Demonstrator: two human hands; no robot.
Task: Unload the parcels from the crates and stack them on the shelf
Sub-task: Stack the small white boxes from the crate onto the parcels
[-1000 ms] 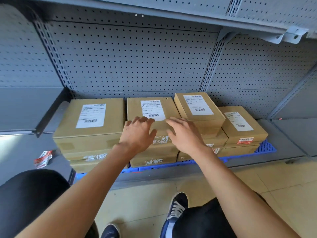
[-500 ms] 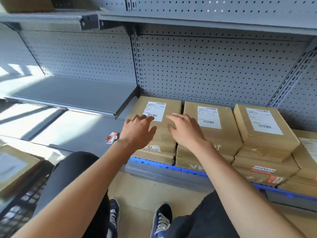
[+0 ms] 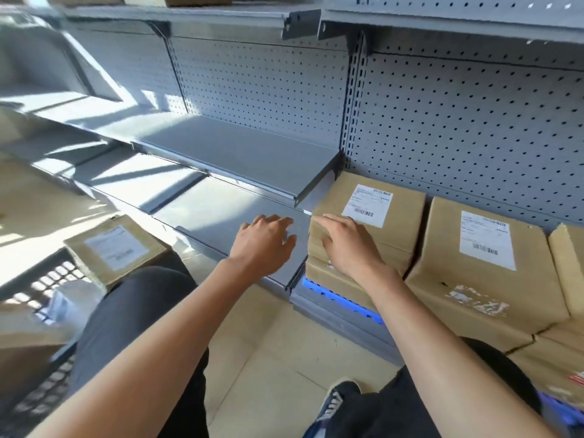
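parcel in crate, left of hands.

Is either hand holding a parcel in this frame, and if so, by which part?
Nothing is held. The left hand hangs open in front of the bare shelf; the right hand lies open-fingered at the top front edge of the leftmost stacked parcel.

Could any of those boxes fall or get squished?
Maybe. The leftmost stack of parcels sits at the very end of the blue pallet, so a careless nudge from the right hand could tip it off the edge. The lower parcel beside it already looks dented and torn, so more weight might crush it. The left hand is empty.
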